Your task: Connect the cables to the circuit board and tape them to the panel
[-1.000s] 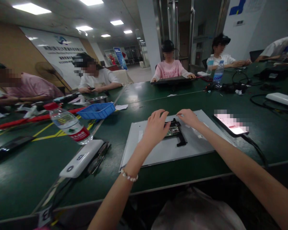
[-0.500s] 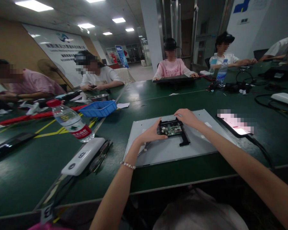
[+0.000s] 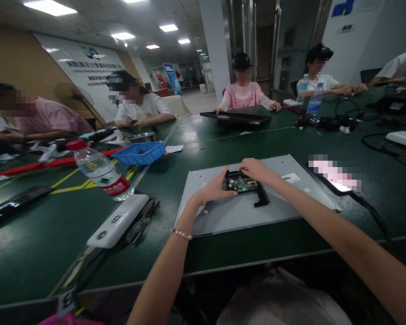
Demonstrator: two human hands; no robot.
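A black plastic frame (image 3: 262, 196) with a green circuit board (image 3: 244, 183) inside it lies on a flat grey metal panel (image 3: 219, 219). My left hand (image 3: 216, 187) is closed around the frame's left side, thumb along the near edge and fingers at the far corner. From the right, my right hand (image 3: 253, 169) reaches over the far edge of the frame, its fingers bent and pressed down there. The fingertips are partly hidden, and I see no tool in either hand. A short light cable (image 3: 205, 209) runs out beneath my left wrist.
A blue tray (image 3: 140, 154), a water bottle (image 3: 103, 171), a white power bank (image 3: 120, 221) and glasses (image 3: 142, 221) are to the left. A lit phone (image 3: 334, 176) with a cable lies right. Across the table, a person in pink holds a dark flat panel (image 3: 237, 118).
My right hand has shifted left along the frame's far edge, and its fingers are more bent. My left hand keeps its place. The co-worker's dark panel opposite has moved left and tilted.
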